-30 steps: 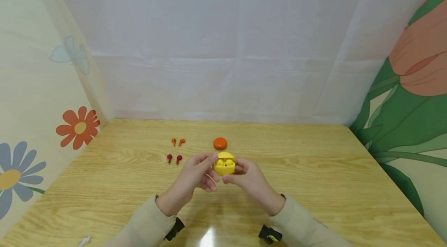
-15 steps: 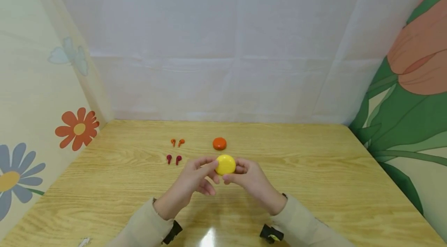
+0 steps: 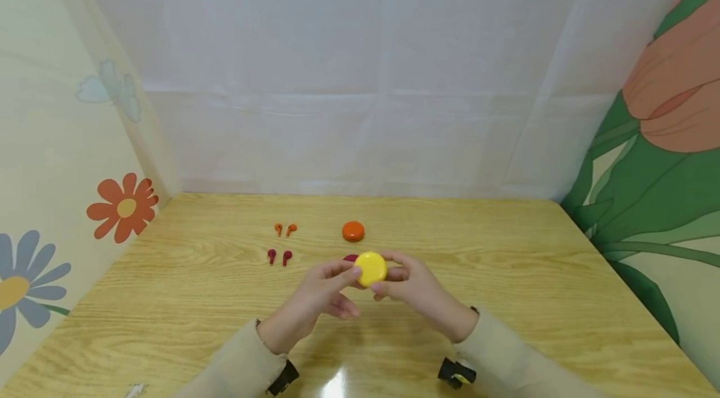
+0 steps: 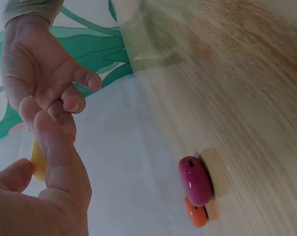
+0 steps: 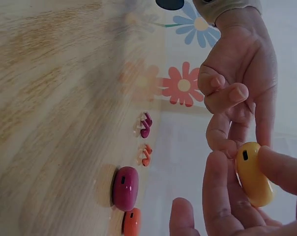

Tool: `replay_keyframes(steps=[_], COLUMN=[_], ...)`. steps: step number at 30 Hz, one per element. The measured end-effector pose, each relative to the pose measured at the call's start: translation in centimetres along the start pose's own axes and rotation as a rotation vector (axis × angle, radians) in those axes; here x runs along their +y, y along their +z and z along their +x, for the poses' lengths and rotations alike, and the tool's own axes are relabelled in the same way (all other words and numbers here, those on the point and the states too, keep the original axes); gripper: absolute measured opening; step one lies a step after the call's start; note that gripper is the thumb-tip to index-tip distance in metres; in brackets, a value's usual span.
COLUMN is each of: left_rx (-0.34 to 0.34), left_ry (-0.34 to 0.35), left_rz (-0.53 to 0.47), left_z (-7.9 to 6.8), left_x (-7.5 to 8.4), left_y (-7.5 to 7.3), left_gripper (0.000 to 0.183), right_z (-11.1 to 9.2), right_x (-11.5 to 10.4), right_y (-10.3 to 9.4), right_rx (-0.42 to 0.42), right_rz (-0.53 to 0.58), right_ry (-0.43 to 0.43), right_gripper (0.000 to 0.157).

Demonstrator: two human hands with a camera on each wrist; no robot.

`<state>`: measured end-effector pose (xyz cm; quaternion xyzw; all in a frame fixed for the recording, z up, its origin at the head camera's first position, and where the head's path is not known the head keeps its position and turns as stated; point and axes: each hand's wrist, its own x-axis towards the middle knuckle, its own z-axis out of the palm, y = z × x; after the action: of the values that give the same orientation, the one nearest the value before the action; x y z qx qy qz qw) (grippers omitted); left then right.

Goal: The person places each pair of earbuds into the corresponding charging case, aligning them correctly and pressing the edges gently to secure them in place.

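Observation:
A round yellow earbud case (image 3: 371,269), its lid closed, is held up over the table between both hands. My left hand (image 3: 320,295) pinches its left edge, thumb on the near face and lower fingers spread loose. On the other side my right hand (image 3: 419,292) grips the case between thumb and fingers. The right wrist view shows the yellow case (image 5: 254,174) edge-on, a small dark slot on its side. Behind it, a magenta earbud case (image 5: 125,189) stands on the table, mostly hidden in the head view.
An orange earbud case (image 3: 353,231) lies farther back. To the left are two orange earbuds (image 3: 291,230) and, nearer, two magenta earbuds (image 3: 287,258). A white curtain (image 3: 360,104) hangs behind the wooden table (image 3: 506,260), with flower-printed panels at both sides.
The yellow case stood open with yellow earbuds inside; its lid then closed. Both hands have since shifted it slightly right and nearer, uncovering an edge of the magenta case.

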<state>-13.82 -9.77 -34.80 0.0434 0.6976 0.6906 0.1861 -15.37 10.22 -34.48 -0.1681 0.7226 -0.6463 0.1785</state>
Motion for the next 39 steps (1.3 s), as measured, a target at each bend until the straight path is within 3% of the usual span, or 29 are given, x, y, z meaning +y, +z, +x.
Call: replay_keyframes(steps=[11, 39], left_rx=[-0.06, -0.011], left_ry=[-0.055, -0.052], left_rz=[-0.012, -0.032], left_z=[1.1, 2.5], left_x=[-1.1, -2.0], left_y=[0.4, 2.5], left_gripper=[0.047, 0.048], right_z=[-0.7, -1.4], right_x=[0.7, 1.4], right_y=[-1.3, -3.0], right_rx=[0.033, 0.068], right_rz=[-0.054, -0.093], right_ry=[0.087, 0.156], right_gripper=[0.06, 0.063])
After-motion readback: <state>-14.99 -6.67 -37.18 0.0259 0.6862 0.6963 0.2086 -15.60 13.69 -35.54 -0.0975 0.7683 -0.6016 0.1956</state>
